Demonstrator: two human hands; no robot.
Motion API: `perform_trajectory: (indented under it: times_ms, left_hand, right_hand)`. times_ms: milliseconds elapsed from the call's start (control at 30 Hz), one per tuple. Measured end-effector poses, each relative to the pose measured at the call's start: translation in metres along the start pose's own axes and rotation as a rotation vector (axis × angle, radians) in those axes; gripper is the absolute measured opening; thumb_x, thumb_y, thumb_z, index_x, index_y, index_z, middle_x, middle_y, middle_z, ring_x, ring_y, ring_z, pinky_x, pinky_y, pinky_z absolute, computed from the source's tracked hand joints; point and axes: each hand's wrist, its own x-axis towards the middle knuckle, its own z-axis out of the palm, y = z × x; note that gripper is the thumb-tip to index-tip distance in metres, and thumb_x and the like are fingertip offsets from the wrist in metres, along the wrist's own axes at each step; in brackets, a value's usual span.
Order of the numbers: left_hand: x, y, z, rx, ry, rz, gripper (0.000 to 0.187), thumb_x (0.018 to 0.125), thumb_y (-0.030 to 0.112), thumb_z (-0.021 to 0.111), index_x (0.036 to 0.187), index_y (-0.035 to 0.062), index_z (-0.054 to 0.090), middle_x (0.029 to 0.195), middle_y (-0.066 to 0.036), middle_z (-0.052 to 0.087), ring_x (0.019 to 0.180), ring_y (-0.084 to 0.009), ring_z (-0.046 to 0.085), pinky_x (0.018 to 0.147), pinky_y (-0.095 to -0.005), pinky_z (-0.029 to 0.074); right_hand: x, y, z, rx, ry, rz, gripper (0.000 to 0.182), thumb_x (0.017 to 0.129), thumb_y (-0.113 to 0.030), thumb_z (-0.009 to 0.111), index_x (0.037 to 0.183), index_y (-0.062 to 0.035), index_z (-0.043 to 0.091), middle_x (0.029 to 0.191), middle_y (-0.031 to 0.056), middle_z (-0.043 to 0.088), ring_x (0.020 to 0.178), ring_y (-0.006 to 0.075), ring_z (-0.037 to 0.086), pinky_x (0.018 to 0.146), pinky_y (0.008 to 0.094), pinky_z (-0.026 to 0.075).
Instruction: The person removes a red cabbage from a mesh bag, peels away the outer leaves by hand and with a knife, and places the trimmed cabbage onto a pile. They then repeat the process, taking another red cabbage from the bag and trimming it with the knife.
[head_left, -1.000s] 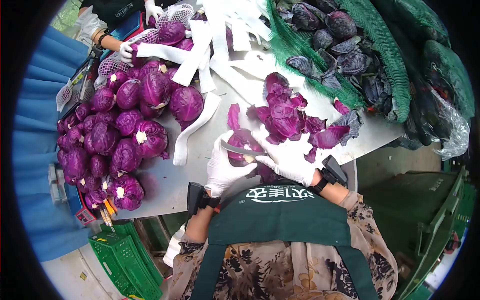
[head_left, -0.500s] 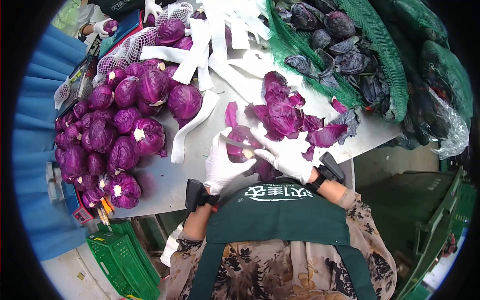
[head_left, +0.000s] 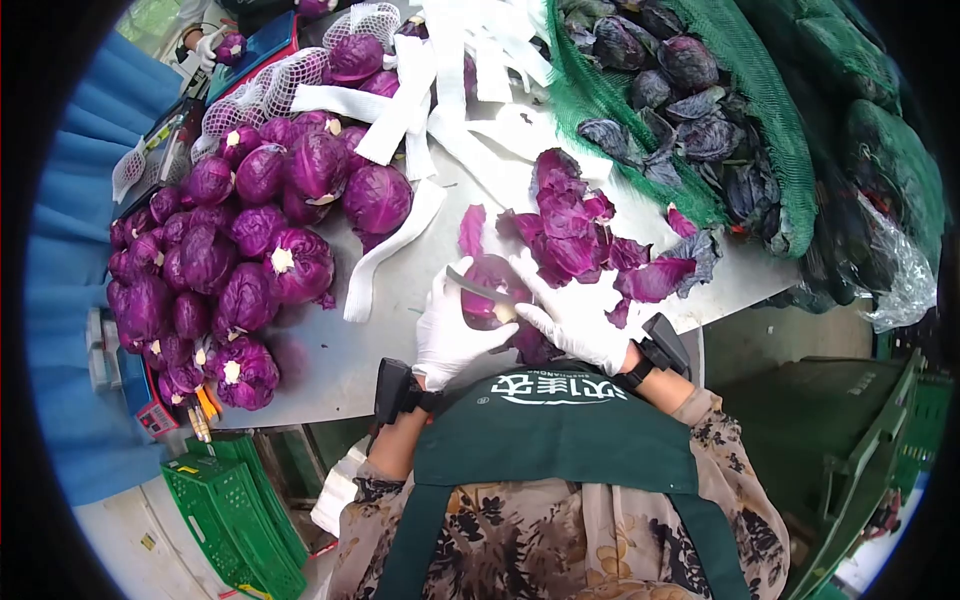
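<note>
Left hand [head_left: 452, 330] cupped against a red cabbage [head_left: 486, 275], right hand [head_left: 578, 322] closed on a knife [head_left: 478, 290] over it.
The cabbage sits low between both gloves above the counter [head_left: 318, 368], its pale stem end facing the wearer; its sides are partly covered by fingers, so the exact contact of the left fingertips cannot be told. The curved blade crosses the cabbage, but the handle is hidden in the right glove, whose fingers wash out in glare. Loose purple leaves [head_left: 570, 235] lie just beyond the right hand. The heap of cabbages [head_left: 225, 255] is to the left, its lower layers hidden; the green net sack [head_left: 790, 150] is cut off at the top.
</note>
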Motion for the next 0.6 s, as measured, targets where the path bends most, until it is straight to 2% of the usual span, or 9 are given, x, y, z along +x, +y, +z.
perform_trajectory:
  times_ms: [100, 200, 300, 333, 400, 467, 533, 567, 600]
  left_hand:
    - [0.001, -0.006, 0.002, -0.059, 0.011, 0.044, 0.098, 0.058, 0.043, 0.085, 0.137, 0.01, 0.038, 0.132, -0.017, 0.042, 0.118, -0.0361, 0.049, 0.092, -0.044, 0.048]
    - [0.002, -0.004, 0.0, -0.049, 0.013, 0.061, 0.098, 0.058, 0.042, 0.085, 0.137, 0.0099, 0.038, 0.131, -0.018, 0.043, 0.119, -0.0367, 0.048, 0.093, -0.0446, 0.047]
    - [-0.001, -0.007, 0.002, 0.024, 0.042, 0.141, 0.098, 0.057, 0.042, 0.085, 0.137, 0.0096, 0.038, 0.131, -0.018, 0.043, 0.119, -0.0372, 0.048, 0.093, -0.0453, 0.047]
    - [0.0, -0.006, 0.002, 0.025, 0.045, 0.142, 0.098, 0.057, 0.042, 0.085, 0.137, 0.0096, 0.038, 0.131, -0.018, 0.043, 0.119, -0.0372, 0.048, 0.093, -0.0453, 0.047]
    - [0.0, -0.002, 0.001, 0.046, 0.038, 0.093, 0.098, 0.057, 0.036, 0.086, 0.138, 0.0083, 0.039, 0.132, -0.018, 0.044, 0.12, -0.034, 0.049, 0.097, -0.0414, 0.046]
    - [0.0, 0.003, 0.002, 0.084, 0.043, 0.104, 0.097, 0.057, 0.037, 0.085, 0.137, 0.0079, 0.039, 0.131, -0.018, 0.044, 0.119, -0.0346, 0.049, 0.096, -0.0419, 0.046]
    - [0.0, 0.006, 0.005, 0.123, 0.047, 0.118, 0.097, 0.058, 0.038, 0.085, 0.137, 0.0075, 0.039, 0.131, -0.018, 0.044, 0.119, -0.0352, 0.049, 0.095, -0.0425, 0.047]
    - [-0.001, 0.008, 0.007, 0.162, 0.058, 0.122, 0.097, 0.058, 0.04, 0.084, 0.137, 0.0072, 0.039, 0.131, -0.018, 0.044, 0.119, -0.0361, 0.049, 0.094, -0.0434, 0.047]
    - [-0.002, 0.009, 0.008, 0.201, 0.07, 0.126, 0.097, 0.058, 0.041, 0.084, 0.137, 0.0068, 0.039, 0.131, -0.019, 0.044, 0.119, -0.037, 0.049, 0.092, -0.0442, 0.048]
  right_hand:
    - [-0.001, 0.002, -0.001, -0.13, -0.048, -0.03, 0.059, 0.099, -0.046, 0.043, 0.148, -0.018, 0.029, 0.078, 0.0154, 0.063, 0.063, 0.0288, 0.061, 0.063, 0.0387, 0.048]
    - [0.001, -0.002, -0.005, -0.131, -0.17, 0.106, 0.053, 0.099, -0.043, 0.044, 0.144, -0.0149, 0.039, 0.09, 0.0167, 0.065, 0.069, 0.0236, 0.062, 0.07, 0.0363, 0.049]
    - [0.005, 0.011, 0.002, 0.83, 0.046, 0.253, 0.041, 0.098, -0.033, 0.051, 0.131, -0.008, 0.054, 0.102, 0.0135, 0.063, 0.087, 0.0133, 0.056, 0.082, 0.0294, 0.045]
    - [0.005, 0.008, 0.003, 0.83, 0.046, 0.25, 0.041, 0.098, -0.033, 0.051, 0.131, -0.008, 0.054, 0.102, 0.0135, 0.063, 0.087, 0.0133, 0.056, 0.082, 0.0294, 0.045]
    - [0.004, 0.0, 0.003, 0.478, 0.116, 0.094, 0.048, 0.095, -0.035, 0.056, 0.132, -0.0048, 0.052, 0.098, 0.0125, 0.063, 0.086, 0.0149, 0.057, 0.079, 0.0296, 0.046]
    - [0.008, -0.014, -0.008, 0.342, 0.035, 0.184, 0.05, 0.09, -0.037, 0.062, 0.124, -0.0015, 0.053, 0.09, 0.0125, 0.064, 0.08, 0.0167, 0.061, 0.072, 0.0309, 0.048]
    - [0.015, -0.025, -0.013, 0.229, -0.004, 0.308, 0.043, 0.084, -0.033, 0.069, 0.109, -0.0007, 0.056, 0.08, 0.0066, 0.059, 0.075, 0.014, 0.056, 0.066, 0.0288, 0.047]
    - [0.016, -0.021, -0.008, 0.191, 0.042, 0.27, 0.038, 0.084, -0.033, 0.068, 0.1, -0.0016, 0.054, 0.076, 0.0098, 0.059, 0.071, 0.0184, 0.06, 0.062, 0.031, 0.048]
    - [0.016, -0.02, -0.008, 0.191, 0.043, 0.271, 0.038, 0.084, -0.033, 0.068, 0.1, -0.0016, 0.054, 0.076, 0.0098, 0.059, 0.071, 0.0184, 0.06, 0.062, 0.031, 0.048]
